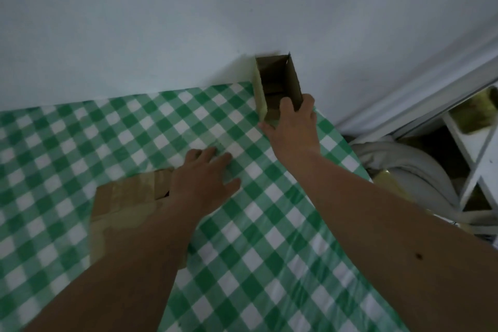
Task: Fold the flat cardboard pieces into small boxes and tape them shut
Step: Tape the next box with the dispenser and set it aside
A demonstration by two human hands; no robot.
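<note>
Head view shows an open cardboard box (pixel 277 83) standing against the wall (pixel 188 21), top unsealed, with the right hand (pixel 292 122) gripping its near edge, fingers curled over the rim into the opening. Nearer than that hand and to its left, the left hand (pixel 204 174) lies flat with fingers spread on the checked worktop (pixel 269 250); just beside its wrist rests a taped flat cardboard piece (pixel 126 213), partly under the forearm. Judging by this, a folded box is being set aside or fetched; next, its flaps need closing and taping.
</note>
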